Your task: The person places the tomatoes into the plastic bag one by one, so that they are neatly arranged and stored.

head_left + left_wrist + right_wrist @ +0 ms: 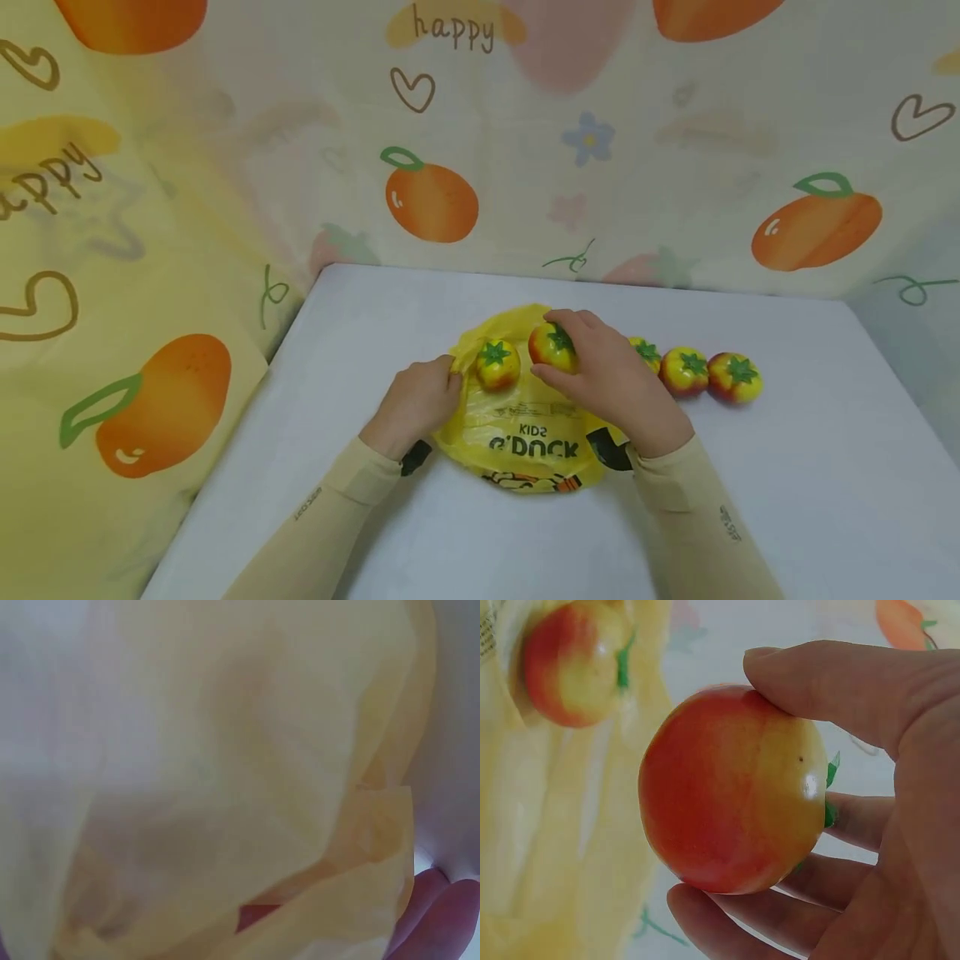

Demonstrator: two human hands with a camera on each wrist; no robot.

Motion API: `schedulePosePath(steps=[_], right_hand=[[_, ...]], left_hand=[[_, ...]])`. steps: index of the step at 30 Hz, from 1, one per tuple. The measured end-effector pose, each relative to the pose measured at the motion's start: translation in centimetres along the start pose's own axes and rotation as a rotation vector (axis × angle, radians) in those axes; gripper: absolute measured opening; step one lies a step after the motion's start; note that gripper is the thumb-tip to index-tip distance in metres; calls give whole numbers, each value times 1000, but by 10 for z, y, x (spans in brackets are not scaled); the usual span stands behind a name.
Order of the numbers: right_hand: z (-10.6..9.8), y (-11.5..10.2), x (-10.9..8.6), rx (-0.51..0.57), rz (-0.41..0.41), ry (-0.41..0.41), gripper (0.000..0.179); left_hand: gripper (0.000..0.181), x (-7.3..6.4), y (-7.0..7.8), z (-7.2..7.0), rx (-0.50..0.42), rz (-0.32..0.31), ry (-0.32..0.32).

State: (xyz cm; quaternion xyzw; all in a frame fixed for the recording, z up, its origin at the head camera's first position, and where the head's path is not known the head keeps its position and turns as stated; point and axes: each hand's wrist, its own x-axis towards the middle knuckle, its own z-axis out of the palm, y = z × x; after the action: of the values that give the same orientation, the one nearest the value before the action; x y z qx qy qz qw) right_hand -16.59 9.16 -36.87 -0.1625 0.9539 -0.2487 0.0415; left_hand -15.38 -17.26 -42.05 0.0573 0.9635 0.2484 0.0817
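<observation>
A yellow plastic bag (468, 433) with dark print lies on the table, and my left hand (416, 404) grips its left edge. In the left wrist view the bag's thin film (225, 750) fills most of the picture, with fingertips (442, 919) at the lower right. My right hand (611, 379) holds a red-and-yellow toy tomato (731, 791) between thumb and fingers, over the bag's upper right part. Another toy tomato (498, 367), green star-shaped top upward, sits at the bag's upper left; I cannot tell whether film covers it.
Right of the bag, three more toy tomatoes stand in a row, touching or nearly so: one partly behind my right hand (647, 353), a middle one (683, 372) and an end one (735, 379). Patterned cloth (510, 208) walls the white table (810, 467) at back and sides.
</observation>
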Motion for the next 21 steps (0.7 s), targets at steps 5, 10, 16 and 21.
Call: schedulePosePath(steps=[5,10,16,21], right_hand=[[14,1,9,5,-7,-22,76],[22,5,15,-1,-25,-24,72],[29,10,20,-15,-6,-48,72],[32,15,23,-24,18,-55,72]], left_hand=[[26,0,1,0,7,-9,2],[25,1,1,-1,18,0,7],[28,2,-1,1,39,1,11],[26,2,0,3,31,5,9]])
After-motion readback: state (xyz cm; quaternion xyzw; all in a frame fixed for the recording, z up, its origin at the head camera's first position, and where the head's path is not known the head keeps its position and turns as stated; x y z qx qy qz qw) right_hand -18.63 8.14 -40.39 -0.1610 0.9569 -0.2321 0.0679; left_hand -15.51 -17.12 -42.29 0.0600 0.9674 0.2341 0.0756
